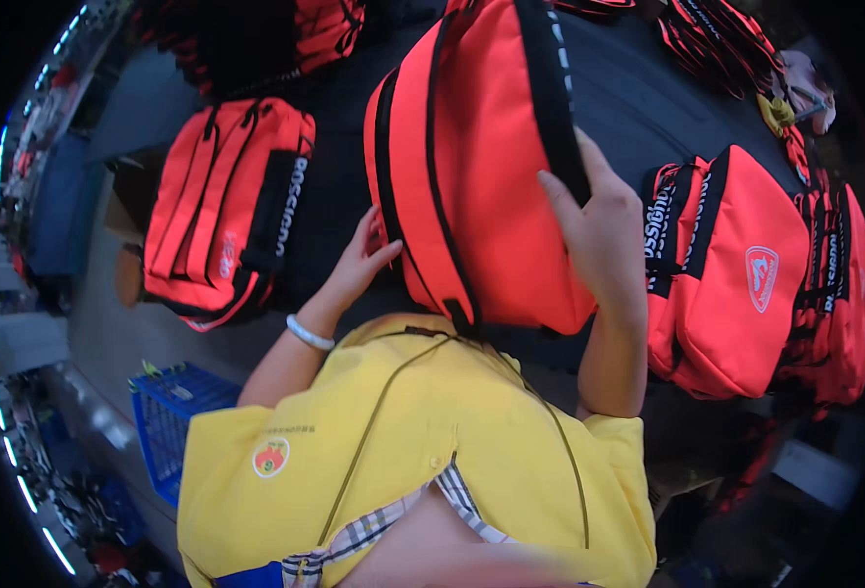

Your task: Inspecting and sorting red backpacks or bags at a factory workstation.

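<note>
In front of my chest a bright red-orange backpack (pixel 486 167) with black trim stands tilted on the dark table. My right hand (pixel 597 220) grips its right side, the thumb lying on the red panel and the fingers going behind the black edge. At its lower left side is my left hand (pixel 362 263), thumb and fingers apart; some fingertips go behind the bag's edge, so whether they press on it is hidden. A white bangle (pixel 310 333) circles the left wrist.
Another red backpack (pixel 219 211) lies on the dark table (pixel 638 108) to the left. More red bags (pixel 736 274) stand in a row at the right. Further red bags (pixel 712 39) lie at the far side. A blue plastic crate (pixel 173 412) is at the lower left.
</note>
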The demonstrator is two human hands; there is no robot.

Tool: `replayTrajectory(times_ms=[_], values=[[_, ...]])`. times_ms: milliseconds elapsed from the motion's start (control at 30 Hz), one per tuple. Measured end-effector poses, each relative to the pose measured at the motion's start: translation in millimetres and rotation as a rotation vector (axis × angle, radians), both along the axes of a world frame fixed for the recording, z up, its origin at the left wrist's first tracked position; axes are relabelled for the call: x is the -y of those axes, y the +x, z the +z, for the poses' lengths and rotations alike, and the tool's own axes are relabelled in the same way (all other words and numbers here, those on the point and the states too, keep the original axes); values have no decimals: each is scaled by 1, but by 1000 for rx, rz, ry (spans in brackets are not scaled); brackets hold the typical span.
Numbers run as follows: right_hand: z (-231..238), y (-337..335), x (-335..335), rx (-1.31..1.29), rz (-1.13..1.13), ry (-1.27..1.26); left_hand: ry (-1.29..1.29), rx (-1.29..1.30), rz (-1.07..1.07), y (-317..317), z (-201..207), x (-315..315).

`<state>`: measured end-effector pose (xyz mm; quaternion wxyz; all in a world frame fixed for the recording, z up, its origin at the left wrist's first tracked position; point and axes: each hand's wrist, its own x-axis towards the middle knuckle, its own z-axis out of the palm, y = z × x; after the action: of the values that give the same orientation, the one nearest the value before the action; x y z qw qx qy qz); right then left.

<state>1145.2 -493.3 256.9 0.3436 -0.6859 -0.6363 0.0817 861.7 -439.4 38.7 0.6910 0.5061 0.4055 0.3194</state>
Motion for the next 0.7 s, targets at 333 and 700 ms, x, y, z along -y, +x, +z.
replayTrajectory(times_ms=[333,700], values=[[-147,125,25,-701,-131,-71,313,-644,-12,-22,-55,11],[-265,127,111,-1190,-425,-146,454,-649,-128,-26,-3,32]])
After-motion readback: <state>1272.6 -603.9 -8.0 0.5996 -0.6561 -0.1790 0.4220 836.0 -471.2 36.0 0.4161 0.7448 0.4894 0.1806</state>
